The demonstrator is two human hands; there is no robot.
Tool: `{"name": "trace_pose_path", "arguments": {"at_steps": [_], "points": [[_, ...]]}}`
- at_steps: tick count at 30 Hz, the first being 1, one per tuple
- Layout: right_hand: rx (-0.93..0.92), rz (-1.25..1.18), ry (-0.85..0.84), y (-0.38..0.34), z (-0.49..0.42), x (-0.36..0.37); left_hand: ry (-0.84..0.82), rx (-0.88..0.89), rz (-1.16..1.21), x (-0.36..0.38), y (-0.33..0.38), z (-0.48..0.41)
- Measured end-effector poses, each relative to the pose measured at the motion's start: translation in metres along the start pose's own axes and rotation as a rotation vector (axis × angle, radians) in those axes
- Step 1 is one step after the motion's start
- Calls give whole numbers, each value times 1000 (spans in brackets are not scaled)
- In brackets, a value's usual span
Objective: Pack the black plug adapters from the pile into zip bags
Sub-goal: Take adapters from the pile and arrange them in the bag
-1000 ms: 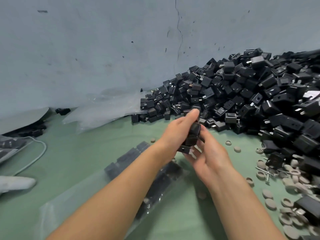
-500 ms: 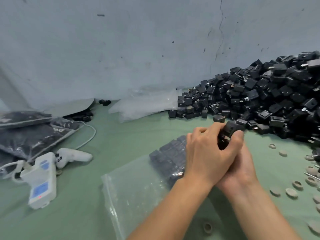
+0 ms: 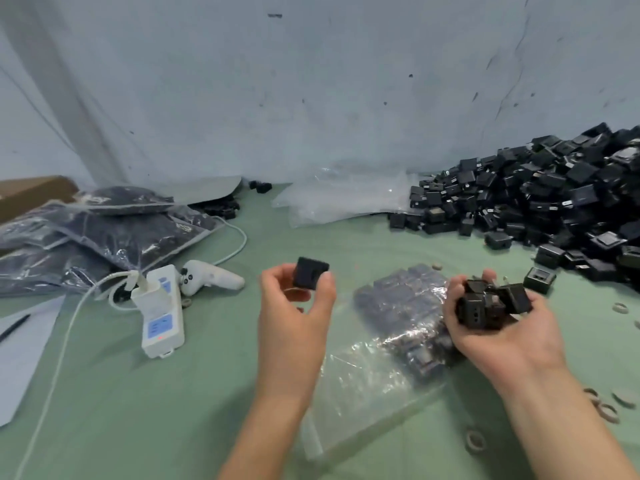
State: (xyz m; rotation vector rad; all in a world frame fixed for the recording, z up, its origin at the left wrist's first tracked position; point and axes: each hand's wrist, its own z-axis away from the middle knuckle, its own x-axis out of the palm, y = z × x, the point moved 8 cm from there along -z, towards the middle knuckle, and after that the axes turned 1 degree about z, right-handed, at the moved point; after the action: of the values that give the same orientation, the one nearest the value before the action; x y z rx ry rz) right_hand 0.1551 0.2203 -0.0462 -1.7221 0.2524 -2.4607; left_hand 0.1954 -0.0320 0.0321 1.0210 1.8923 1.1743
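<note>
A big pile of black plug adapters lies against the wall at the right. My left hand pinches a single black adapter between thumb and fingers, held above the green table. My right hand is palm up and cradles several black adapters in curled fingers. Between and below my hands lies a clear zip bag, partly filled with adapters at its far end.
Filled bags are stacked at the left by a cardboard box. A white power strip, a white controller and a cable lie left of my hands. Empty clear bags lie by the wall. Small rings are scattered at the right.
My hands were together around the adapters; now they have parted, the left carrying one adapter to the left. The view has swung left, bringing the filled bags and power strip into sight.
</note>
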Motion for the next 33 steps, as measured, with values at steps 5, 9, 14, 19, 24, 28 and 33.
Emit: {"name": "trace_pose_path", "arguments": {"at_steps": [5,9,14,19,24,28,33], "points": [[10,68,-22,2,5,0,-140,-261,-491,-65,-69,-1],[11,106,-21,6,7,1,-318,-188,-734,-69,-82,10],[7,139,-57,12,11,4,-464,-113,-714,-59,-78,16],[18,181,-79,21,13,3,-507,105,-839,-45,-68,21],[19,264,-113,22,10,9,-479,194,-834,-47,-67,28],[20,300,-132,24,4,16,-526,282,-733,-55,-59,32],[94,270,-112,37,-4,18,-684,391,-771,-43,-62,35]]}}
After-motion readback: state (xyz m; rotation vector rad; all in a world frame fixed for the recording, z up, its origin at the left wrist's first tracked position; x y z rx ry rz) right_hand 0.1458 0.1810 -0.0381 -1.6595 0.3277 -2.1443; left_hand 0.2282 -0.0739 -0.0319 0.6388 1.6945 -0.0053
